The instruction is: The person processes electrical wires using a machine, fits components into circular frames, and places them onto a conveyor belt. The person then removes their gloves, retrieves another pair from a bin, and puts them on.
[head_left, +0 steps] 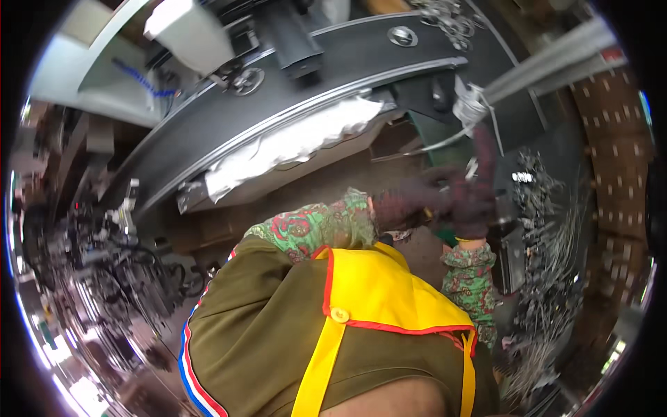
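Both my hands wear dark knitted gloves and meet below a dark conveyor belt (333,62). My left hand (406,205) comes in from the left on a green and red floral sleeve and presses against my right hand (474,208). My right hand rises from below, with one gloved finger stretched up toward a bundle of white cord (470,105) on a metal bar (549,59). A thin bent wire (424,147) runs just above the hands. Whether either hand holds something is hidden by the gloves and blur.
Round metal rings (403,35) lie on the belt, with several more at its far end (451,21). A white cloth (292,139) hangs under the belt's edge. Tangled metal parts (549,278) are piled at the right. Machinery (104,257) crowds the left. My yellow apron (375,292) fills the foreground.
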Tool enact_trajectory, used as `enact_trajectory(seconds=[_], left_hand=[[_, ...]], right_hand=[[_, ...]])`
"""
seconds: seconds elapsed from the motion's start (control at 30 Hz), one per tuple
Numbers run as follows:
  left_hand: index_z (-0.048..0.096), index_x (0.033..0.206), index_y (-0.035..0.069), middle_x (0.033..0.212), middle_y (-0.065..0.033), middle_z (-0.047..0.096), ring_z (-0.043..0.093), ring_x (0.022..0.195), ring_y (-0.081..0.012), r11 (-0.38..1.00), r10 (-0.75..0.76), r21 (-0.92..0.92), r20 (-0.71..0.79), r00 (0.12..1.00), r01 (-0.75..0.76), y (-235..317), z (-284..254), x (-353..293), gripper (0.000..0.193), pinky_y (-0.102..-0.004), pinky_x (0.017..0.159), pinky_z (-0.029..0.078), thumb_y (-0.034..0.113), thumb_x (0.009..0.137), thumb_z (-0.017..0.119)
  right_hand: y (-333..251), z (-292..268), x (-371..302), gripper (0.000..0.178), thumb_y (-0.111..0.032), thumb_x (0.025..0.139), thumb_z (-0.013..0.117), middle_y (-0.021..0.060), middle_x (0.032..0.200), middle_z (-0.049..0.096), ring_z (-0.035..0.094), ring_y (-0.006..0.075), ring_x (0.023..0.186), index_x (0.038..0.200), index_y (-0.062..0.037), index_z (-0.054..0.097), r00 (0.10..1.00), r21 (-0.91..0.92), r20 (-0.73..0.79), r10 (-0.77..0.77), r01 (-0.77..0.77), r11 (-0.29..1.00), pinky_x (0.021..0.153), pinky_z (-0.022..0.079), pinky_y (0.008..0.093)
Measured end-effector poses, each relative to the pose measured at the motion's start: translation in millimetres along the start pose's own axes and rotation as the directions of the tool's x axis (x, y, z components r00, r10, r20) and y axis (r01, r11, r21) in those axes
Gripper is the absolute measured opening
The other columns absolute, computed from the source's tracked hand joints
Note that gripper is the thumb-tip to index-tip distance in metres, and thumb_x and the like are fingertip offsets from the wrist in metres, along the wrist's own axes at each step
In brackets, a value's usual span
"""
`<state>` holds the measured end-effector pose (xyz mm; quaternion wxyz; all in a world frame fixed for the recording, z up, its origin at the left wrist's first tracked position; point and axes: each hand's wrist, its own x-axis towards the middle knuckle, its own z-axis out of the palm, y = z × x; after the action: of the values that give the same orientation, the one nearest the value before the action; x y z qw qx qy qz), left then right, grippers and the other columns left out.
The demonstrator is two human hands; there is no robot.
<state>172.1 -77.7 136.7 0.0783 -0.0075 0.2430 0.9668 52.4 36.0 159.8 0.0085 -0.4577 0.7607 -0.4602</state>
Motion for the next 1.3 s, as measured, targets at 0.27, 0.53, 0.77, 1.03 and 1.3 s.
enact_trajectory(seconds=[0.27, 0.53, 0.77, 1.03, 1.3], left_hand=[[0.064, 0.113, 0.0, 0.104, -0.0077, 0.063, 0.061, 0.099, -0.0162, 0.929, 0.028, 0.36, -0.29, 0.957, 0.082, 6.0, -30.1, -47.5, 0.028, -0.0292, 0.079, 0.05, -0.002, 0.085, 0.064], [0.058, 0.12, 0.0, 0.103, -0.0088, 0.064, 0.061, 0.096, -0.0153, 0.726, 0.487, 0.659, -0.293, 0.823, -0.195, -2.6, 4.3, -37.0, 0.047, -0.03, 0.081, 0.051, 0.002, 0.074, 0.069], [0.065, 0.114, 0.008, 0.11, -0.0096, 0.064, 0.065, 0.098, -0.0265, 0.328, 0.393, 0.944, -0.154, 0.906, 0.018, 21.9, 18.0, -18.4, 0.035, -0.0356, 0.081, 0.053, 0.018, 0.08, 0.072], [0.064, 0.112, 0.008, 0.116, -0.0117, 0.064, 0.067, 0.093, -0.0247, 0.003, 0.8, 0.982, 0.112, 0.589, -0.191, 11.6, -74.0, -12.9, 0.027, -0.0331, 0.08, 0.054, 0.011, 0.085, 0.065], [0.056, 0.13, 0.002, 0.095, -0.0058, 0.065, 0.061, 0.08, -0.0123, 0.796, 0.512, 0.559, -0.418, 0.751, -0.232, 23.5, -78.3, -77.5, 0.05, -0.0251, 0.069, 0.05, 0.006, 0.081, 0.067]], right_hand=[[57.8, 33.0, -45.7, 0.047, -0.011, 0.091, 0.051, 0.0192, 0.133, 0.053, 0.054, 0.0304, 0.121, 0.136, 0.0005, 0.047, 0.831, -0.193, 0.533, 0.159, -0.063, 0.979, 0.101, 0.043, 0.0349], [14.7, 46.3, -32.4, 0.044, -0.03, 0.099, 0.048, 0.0121, 0.12, 0.062, 0.061, 0.0195, 0.105, 0.131, -0.0008, 0.053, 0.916, 0.742, 0.355, 0.186, -0.397, 0.54, 0.092, 0.049, 0.0339], [4.2, 11.8, -24.8, 0.043, -0.023, 0.096, 0.055, 0.0119, 0.128, 0.059, 0.059, 0.0222, 0.112, 0.134, -0.0027, 0.051, 0.952, 0.86, 0.175, 0.252, -0.273, 0.431, 0.096, 0.048, 0.0348], [-8.9, 9.5, -8.6, 0.062, 0.0, 0.08, 0.065, 0.0115, 0.137, 0.055, 0.055, 0.023, 0.122, 0.139, -0.0092, 0.049, 0.789, 0.239, 0.367, 0.493, -0.593, 0.769, 0.104, 0.043, 0.0343], [-29.0, 94.6, 3.4, 0.074, -0.002, 0.081, 0.066, 0.0103, 0.139, 0.054, 0.052, 0.0251, 0.128, 0.148, -0.0146, 0.038, 0.789, 0.175, 0.596, 0.152, -0.313, 0.934, 0.104, 0.043, 0.0357]])
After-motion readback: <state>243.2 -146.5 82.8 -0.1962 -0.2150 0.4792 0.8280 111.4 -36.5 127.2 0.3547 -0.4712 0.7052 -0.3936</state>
